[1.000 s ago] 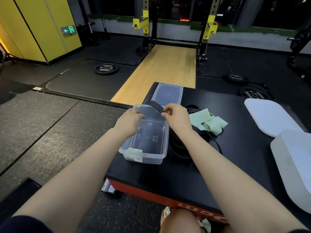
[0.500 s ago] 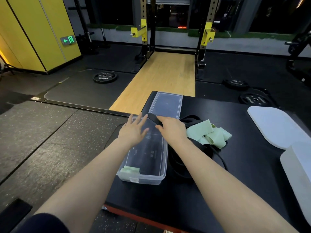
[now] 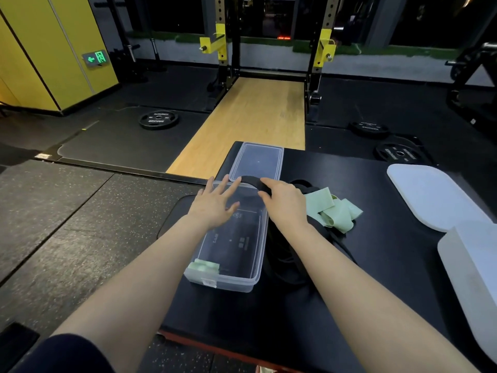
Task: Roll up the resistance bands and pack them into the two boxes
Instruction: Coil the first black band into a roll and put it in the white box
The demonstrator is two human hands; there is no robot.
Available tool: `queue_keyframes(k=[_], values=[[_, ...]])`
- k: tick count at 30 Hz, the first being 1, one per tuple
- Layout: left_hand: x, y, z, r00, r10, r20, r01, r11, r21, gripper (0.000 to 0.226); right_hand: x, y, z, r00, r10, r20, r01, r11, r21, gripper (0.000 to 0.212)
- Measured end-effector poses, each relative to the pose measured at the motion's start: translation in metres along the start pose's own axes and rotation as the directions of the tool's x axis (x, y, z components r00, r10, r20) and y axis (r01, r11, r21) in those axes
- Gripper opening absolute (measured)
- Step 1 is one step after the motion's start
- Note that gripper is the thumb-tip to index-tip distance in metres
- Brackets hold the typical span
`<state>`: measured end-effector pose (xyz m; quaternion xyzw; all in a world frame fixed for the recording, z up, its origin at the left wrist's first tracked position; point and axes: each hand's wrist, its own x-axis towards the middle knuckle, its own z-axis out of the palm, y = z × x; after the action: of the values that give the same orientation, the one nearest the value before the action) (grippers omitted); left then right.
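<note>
A clear plastic box (image 3: pixel 250 281) stands on the black platform (image 3: pixel 376 278), with a rolled green band (image 3: pixel 204 266) in its near left corner. My right hand (image 3: pixel 285 204) grips a black band (image 3: pixel 251 181) that arches over the box's far end. My left hand (image 3: pixel 215 205) hovers over the box with fingers spread, holding nothing. More of the black band (image 3: pixel 285 254) lies heaped to the right of the box. A loose green band (image 3: pixel 332 210) lies beyond that heap. The box's clear lid (image 3: pixel 256 160) lies flat behind it.
A white box (image 3: pixel 473 286) and its white lid (image 3: pixel 430 195) sit at the platform's right edge. Weight plates (image 3: pixel 158 119) lie on the gym floor, and a squat rack (image 3: pixel 271 49) stands beyond a wooden strip.
My left hand let go of the black band and spread its fingers over the box. My right hand kept its hold on the band. The camera tilted up a little.
</note>
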<state>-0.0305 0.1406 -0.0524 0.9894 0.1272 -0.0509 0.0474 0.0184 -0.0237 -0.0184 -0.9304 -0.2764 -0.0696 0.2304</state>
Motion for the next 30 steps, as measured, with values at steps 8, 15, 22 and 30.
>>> queue_keyframes(k=[8, 15, 22, 30], values=[[-0.008, 0.003, -0.006, 0.999, -0.038, 0.006, 0.038, 0.999, -0.026, 0.058, -0.001, 0.023, -0.029, 0.980, 0.151, -0.129, -0.115, 0.961, 0.251, 0.041], [-0.020, 0.046, -0.034, 0.987, 0.090, -0.130, -0.120, 0.962, -0.244, 0.053, -0.015, 0.045, -0.062, 0.954, 0.262, -0.147, -0.163, 0.862, 0.480, 0.042], [-0.037, 0.125, -0.083, 0.985, -0.028, -0.171, -0.145, 0.411, -0.900, 0.032, -0.031, 0.047, -0.089, 0.937, 0.298, -0.182, -0.119, 0.763, 0.636, 0.042], [-0.054, 0.162, -0.116, 0.998, -0.021, -0.059, -0.058, 0.007, -0.998, 0.036, -0.058, 0.046, -0.118, 0.958, 0.179, -0.223, 0.019, 0.738, 0.675, 0.038]])
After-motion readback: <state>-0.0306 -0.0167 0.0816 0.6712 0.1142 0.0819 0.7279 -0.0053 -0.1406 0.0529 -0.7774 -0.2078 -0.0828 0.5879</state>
